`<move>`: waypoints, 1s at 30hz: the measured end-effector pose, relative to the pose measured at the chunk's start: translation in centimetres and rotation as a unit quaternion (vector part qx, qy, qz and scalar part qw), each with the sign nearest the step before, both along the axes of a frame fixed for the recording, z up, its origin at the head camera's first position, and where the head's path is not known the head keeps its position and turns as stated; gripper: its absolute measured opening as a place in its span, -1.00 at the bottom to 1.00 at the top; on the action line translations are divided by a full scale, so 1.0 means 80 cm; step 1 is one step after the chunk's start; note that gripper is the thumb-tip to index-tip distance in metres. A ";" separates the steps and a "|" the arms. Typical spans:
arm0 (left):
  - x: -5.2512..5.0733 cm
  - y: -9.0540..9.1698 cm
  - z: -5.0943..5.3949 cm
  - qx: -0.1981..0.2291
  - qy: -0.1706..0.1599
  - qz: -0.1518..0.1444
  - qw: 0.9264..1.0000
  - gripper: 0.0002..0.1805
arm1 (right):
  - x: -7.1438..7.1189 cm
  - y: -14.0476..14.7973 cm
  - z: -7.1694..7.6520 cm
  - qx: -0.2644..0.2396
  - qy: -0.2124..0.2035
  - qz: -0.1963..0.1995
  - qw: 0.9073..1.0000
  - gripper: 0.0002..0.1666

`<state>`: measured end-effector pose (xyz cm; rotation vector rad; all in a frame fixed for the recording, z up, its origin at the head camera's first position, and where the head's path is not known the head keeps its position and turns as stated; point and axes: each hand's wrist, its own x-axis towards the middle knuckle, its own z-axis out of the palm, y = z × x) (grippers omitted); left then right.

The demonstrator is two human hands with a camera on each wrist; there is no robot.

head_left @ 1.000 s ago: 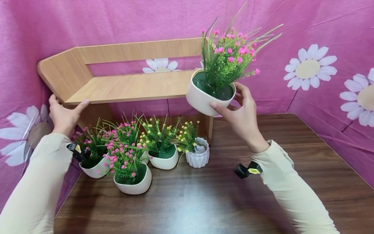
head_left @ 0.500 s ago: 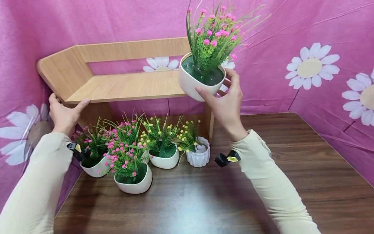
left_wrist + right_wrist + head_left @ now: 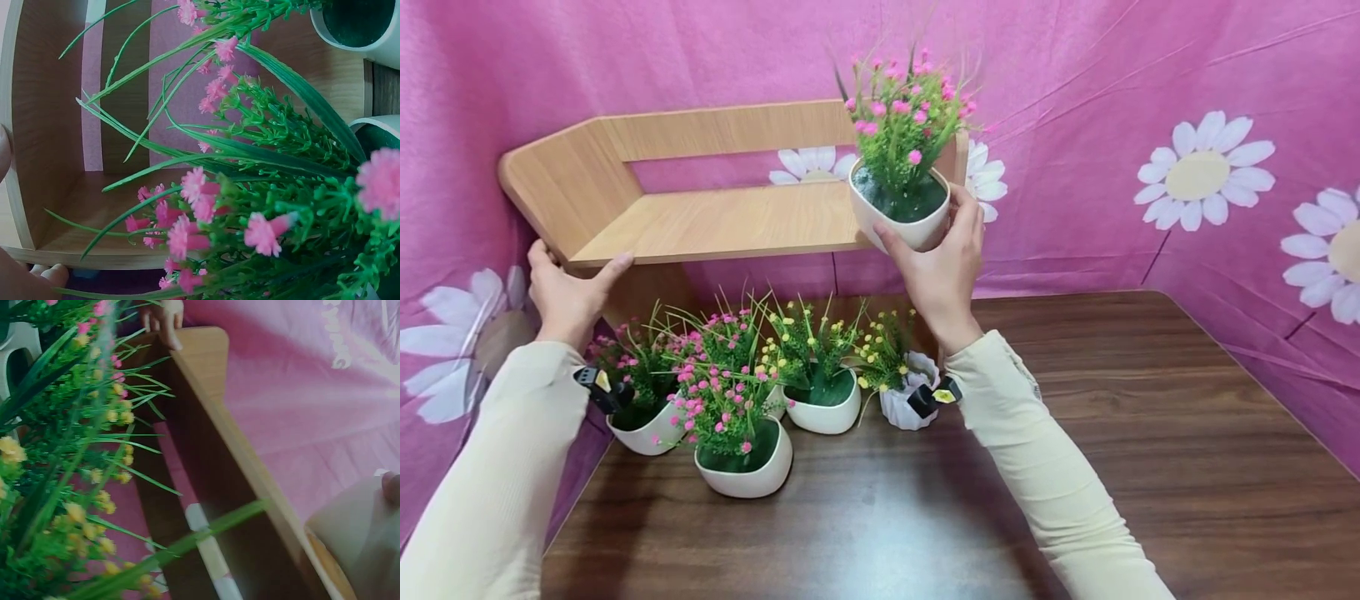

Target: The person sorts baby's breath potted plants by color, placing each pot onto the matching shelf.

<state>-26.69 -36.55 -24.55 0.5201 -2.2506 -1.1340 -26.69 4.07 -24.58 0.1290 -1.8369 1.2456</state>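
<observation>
My right hand [image 3: 946, 271] grips a white pot [image 3: 927, 232] of artificial pink flowers [image 3: 901, 125], thumb on its front wall and fingers round the right side. The pot is at the right end of the wooden shelf [image 3: 745, 221]; whether it touches the board, I cannot tell. In the right wrist view, part of this pot [image 3: 362, 540] shows at lower right. My left hand [image 3: 568, 292] holds the shelf's left end, thumb on the front edge and fingers behind the side panel. Its fingertips [image 3: 57, 275] show at lower left in the left wrist view.
Below and before the shelf stand a pink-flowered pot [image 3: 745, 479], another at far left [image 3: 647, 437], a yellow-flowered pot [image 3: 827, 417] and a fluted white pot [image 3: 901, 412] with yellow flowers. Another pink plant is partly hidden among them. A pink cloth [image 3: 1060, 167] hangs behind the brown table [image 3: 1112, 467].
My right hand has carried the pink-flowered pot leftward, up and then down, to the shelf's right end. The left hand has stayed at the shelf's left end.
</observation>
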 end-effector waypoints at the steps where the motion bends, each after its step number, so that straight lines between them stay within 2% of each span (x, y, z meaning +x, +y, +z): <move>1: 0.000 0.000 -0.001 0.000 0.002 0.001 1.000 0.11 | -0.002 -0.003 -0.003 0.002 0.001 -0.006 1.000 0.05; 5: 0.003 0.000 -0.005 -0.002 0.004 0.002 1.000 0.12 | -0.008 -0.016 -0.010 -0.007 0.001 -0.027 1.000 0.07; 9: 0.003 0.001 -0.006 -0.009 0.004 0.000 1.000 0.12 | -0.010 -0.025 -0.013 -0.036 0.006 -0.044 0.998 0.11; 13: 0.002 0.000 -0.004 -0.010 0.007 0.000 1.000 0.12 | -0.012 -0.034 -0.014 -0.073 0.031 -0.058 0.995 0.13; 19: -0.002 -0.002 -0.002 -0.014 0.011 0.003 1.000 0.09 | -0.020 -0.052 -0.010 -0.111 0.057 -0.095 0.988 0.03; 23: -0.003 -0.002 -0.003 -0.016 0.014 0.005 1.000 0.09 | -0.023 -0.057 -0.012 -0.092 0.065 -0.108 0.988 -0.16; 30: -0.001 -0.001 -0.005 -0.009 0.014 0.003 1.000 0.10 | -0.024 -0.049 -0.024 0.009 0.115 -0.090 0.989 -0.27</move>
